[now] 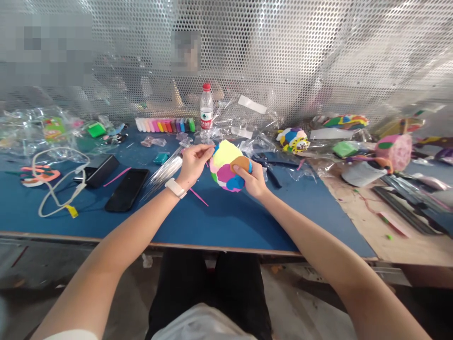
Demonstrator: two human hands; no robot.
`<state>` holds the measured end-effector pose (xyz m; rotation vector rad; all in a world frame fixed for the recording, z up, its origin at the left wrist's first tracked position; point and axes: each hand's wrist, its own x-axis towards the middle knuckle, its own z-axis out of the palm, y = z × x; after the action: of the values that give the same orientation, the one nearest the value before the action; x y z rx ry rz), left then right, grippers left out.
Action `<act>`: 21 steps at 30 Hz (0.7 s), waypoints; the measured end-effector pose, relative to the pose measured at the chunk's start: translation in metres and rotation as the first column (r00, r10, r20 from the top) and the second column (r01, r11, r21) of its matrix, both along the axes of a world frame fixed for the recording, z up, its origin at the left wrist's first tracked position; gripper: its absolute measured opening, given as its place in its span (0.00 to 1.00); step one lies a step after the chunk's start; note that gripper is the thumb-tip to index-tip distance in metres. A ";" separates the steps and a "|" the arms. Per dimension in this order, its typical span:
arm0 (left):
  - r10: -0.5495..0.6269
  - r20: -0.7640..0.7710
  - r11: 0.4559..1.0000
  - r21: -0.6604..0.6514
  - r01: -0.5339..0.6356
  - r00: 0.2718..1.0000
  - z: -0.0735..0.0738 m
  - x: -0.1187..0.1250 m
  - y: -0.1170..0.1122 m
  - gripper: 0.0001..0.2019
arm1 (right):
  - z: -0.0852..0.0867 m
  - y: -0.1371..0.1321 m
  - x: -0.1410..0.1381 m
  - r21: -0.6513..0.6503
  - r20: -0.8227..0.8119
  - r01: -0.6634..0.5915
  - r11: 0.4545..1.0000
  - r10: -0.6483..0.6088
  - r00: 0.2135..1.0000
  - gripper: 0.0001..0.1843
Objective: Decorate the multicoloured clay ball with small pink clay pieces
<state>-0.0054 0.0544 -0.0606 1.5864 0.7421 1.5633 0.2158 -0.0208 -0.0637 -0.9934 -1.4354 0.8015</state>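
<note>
My right hand (254,179) grips a rounded piece covered in patches of coloured clay (226,156), with the thumb pressed on an orange patch. Yellow, magenta, blue, green and pink patches show on it. My left hand (194,163), with a white band on the wrist, is closed in a pinch at the piece's upper left edge, by a bit of blue clay. What lies between those fingertips is too small to make out. Below the left hand, a thin pink strip (199,197) rests on the blue mat (226,222).
A black phone (127,190), a white cable (51,189) and clear plastic strips (164,167) lie to the left. Behind stand a row of coloured clay packs (165,125) and a water bottle (206,108). Dark-handled pliers (274,165) and a clay-covered lion figure (293,140) are on the right.
</note>
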 end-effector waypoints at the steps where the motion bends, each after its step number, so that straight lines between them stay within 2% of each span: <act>1: -0.013 0.001 1.000 0.000 0.013 1.000 -0.002 0.000 0.001 0.22 | 0.000 0.000 0.001 0.003 -0.004 0.005 1.000 -0.005 1.000 0.20; 4: -0.047 0.001 0.999 0.010 0.047 0.999 -0.006 0.003 -0.001 0.22 | 0.000 0.003 0.003 0.014 -0.021 0.041 0.999 -0.041 0.999 0.20; 7: -0.041 0.004 0.999 0.023 0.041 0.999 -0.001 0.006 -0.009 0.27 | -0.001 0.006 0.007 0.021 -0.013 0.050 0.999 -0.049 0.999 0.21; 10: -0.024 0.009 1.000 0.013 0.024 1.000 0.008 0.006 -0.016 0.27 | 0.004 0.009 0.013 -0.059 -0.024 -0.085 0.995 0.084 0.996 0.25; 12: -0.064 -0.015 0.998 -0.002 0.064 0.998 0.012 0.005 -0.019 0.24 | 0.013 0.009 0.017 -0.146 -0.106 -0.192 0.970 0.178 0.978 0.28; 14: -0.136 -0.054 0.991 -0.011 0.136 0.989 0.014 0.006 -0.023 0.21 | 0.024 0.008 0.018 -0.206 -0.202 -0.243 0.948 0.202 0.958 0.28; 16: -0.203 -0.097 0.979 -0.008 0.203 0.974 0.015 0.010 -0.029 0.20 | 0.033 0.006 0.018 -0.221 -0.248 -0.248 0.943 0.191 0.950 0.27; 18: -0.233 -0.130 0.972 0.006 0.236 0.964 0.015 0.014 -0.036 0.20 | 0.037 0.005 0.016 -0.198 -0.225 -0.222 0.955 0.176 0.958 0.27; 21: -0.191 -0.141 0.979 0.046 0.199 0.971 0.015 0.019 -0.042 0.20 | 0.033 0.006 0.013 -0.128 -0.144 -0.146 0.981 0.127 0.981 0.26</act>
<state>0.0131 0.0121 -0.0457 1.7680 0.5955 1.3566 0.2284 -0.0147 -0.0308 -0.9322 -1.3558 1.0613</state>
